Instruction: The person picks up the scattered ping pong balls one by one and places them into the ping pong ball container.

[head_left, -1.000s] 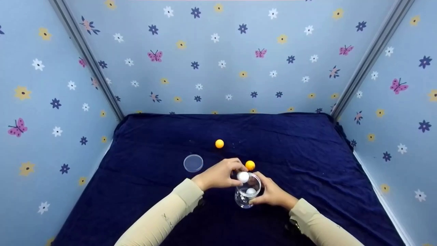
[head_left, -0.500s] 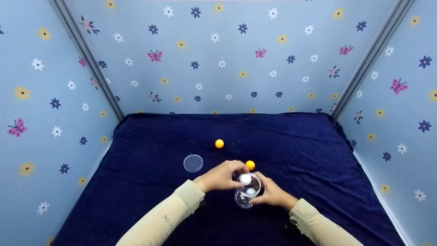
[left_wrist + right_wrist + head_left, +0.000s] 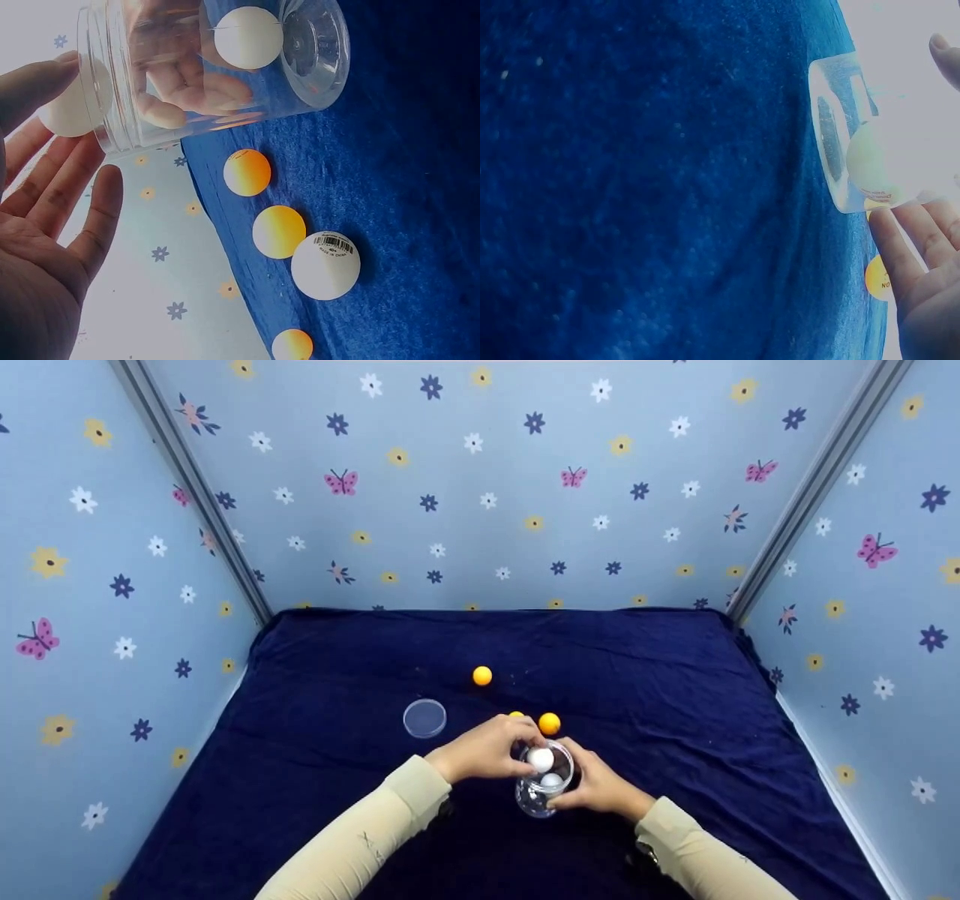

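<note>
Head view: left hand [image 3: 491,748] pinches a white ball [image 3: 541,757] at the mouth of a transparent jar [image 3: 532,802], clasped round its side by the right hand [image 3: 602,786].

Head cam: bright, cool, fairly even light on the pale-blue flower-print wall [image 3: 461,536]; dark-navy velvety cloth [image 3: 337,667] v. dim, esp. nr bottom ctr, detail mostly lost. Small hilites on the clear cylindrical plastic jar [image 3: 532,805]. L-wrist view: b/g wall washed out nr white, jar w/ streaky reflections; print on the white round ball w/ black barcode [image 3: 325,270] legible. R-wrist view: upper R blown out, part of jar lost in glare; cloth soft, grainy, strong blue cast; right hand [image 3: 930,289] partly in bluish shade.
</note>
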Demonstrator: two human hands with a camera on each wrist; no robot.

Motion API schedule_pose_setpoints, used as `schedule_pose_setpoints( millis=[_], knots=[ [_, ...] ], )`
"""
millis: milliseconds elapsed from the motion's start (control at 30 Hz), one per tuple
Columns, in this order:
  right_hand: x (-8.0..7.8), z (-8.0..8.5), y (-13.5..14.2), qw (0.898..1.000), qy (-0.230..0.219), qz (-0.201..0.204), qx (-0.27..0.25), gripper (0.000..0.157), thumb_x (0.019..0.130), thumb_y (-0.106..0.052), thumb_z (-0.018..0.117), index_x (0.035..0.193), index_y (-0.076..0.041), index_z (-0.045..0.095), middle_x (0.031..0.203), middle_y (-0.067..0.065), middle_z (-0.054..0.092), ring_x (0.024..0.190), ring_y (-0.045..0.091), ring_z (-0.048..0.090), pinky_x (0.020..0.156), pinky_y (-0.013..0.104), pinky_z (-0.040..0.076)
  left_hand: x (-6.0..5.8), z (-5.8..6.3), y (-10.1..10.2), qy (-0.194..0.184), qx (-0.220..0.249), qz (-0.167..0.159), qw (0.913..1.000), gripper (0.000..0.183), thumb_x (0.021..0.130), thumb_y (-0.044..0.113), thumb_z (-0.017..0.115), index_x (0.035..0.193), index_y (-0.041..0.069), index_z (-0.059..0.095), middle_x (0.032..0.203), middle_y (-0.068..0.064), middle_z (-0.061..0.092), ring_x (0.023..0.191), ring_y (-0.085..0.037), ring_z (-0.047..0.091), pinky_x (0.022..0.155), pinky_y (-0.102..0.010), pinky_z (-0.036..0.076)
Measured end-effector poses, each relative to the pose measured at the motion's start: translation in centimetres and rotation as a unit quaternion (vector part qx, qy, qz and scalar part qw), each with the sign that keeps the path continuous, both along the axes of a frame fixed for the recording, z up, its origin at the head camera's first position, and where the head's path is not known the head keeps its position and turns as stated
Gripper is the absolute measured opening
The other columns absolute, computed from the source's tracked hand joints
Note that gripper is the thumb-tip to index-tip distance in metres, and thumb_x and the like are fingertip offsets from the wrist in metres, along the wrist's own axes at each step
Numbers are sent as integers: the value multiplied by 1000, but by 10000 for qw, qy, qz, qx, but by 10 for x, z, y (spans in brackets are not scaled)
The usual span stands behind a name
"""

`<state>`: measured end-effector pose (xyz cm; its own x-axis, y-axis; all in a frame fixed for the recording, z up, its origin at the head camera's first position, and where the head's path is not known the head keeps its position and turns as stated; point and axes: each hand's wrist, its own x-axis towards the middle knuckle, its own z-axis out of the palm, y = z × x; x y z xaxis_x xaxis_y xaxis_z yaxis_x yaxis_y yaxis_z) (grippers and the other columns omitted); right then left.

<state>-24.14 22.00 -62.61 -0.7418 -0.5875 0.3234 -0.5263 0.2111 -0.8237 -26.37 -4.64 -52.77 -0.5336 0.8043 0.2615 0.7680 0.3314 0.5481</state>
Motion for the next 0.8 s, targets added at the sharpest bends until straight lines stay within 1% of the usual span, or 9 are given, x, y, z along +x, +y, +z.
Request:
schedule_pose_setpoints(
  millis=[167, 400, 533, 667, 800],
  knots=[
    [-1, -2, 1, 10000, -2, 12, 47, 81, 72, -18, 102, 140, -10, 60, 128, 8, 75, 114, 11, 70, 103, 26, 56, 0, 1, 1, 49, -117, -67, 9999, 34, 86, 15, 91, 118, 8, 80, 115, -5, 79, 102, -18, 69, 96, -28, 57],
    [0, -2, 1, 10000, -34, -28, 72, 81, 71, -18, 103, 138, -9, 59, 126, 10, 75, 113, 12, 69, 103, 27, 55, -1, 1, 2, -27, -228, -133, 9996, 31, 87, 14, 89, 116, 6, 79, 111, -5, 81, 99, -20, 72, 94, -28, 60],
    [1, -1, 1, 10000, -17, -44, 40, 81, 70, -18, 103, 138, -9, 60, 127, 9, 75, 114, 11, 69, 103, 26, 55, -1, 1, 3, 21, -295, -197, 9994, 30, 88, 14, 88, 116, 7, 80, 110, -5, 80, 99, -21, 73, 94, -26, 59],
    [1, -1, 1, 10000, 13, -24, 6, 82, 70, -17, 103, 139, -9, 59, 129, 9, 75, 116, 12, 69, 105, 26, 55, -1, 0, 2, 72, -329, -252, 9991, 30, 89, 15, 88, 117, 7, 80, 112, -5, 80, 100, -18, 73, 95, -25, 59],
    [0, -2, 1, 9999, -73, -54, 44, 82, 70, -18, 103, 139, -11, 60, 130, 6, 75, 117, 13, 69, 105, 26, 55, -1, -1, 2, 97, -410, -234, 9988, 30, 91, 18, 87, 118, 9, 80, 113, -4, 80, 100, -15, 72, 95, -24, 58]
  ],
)
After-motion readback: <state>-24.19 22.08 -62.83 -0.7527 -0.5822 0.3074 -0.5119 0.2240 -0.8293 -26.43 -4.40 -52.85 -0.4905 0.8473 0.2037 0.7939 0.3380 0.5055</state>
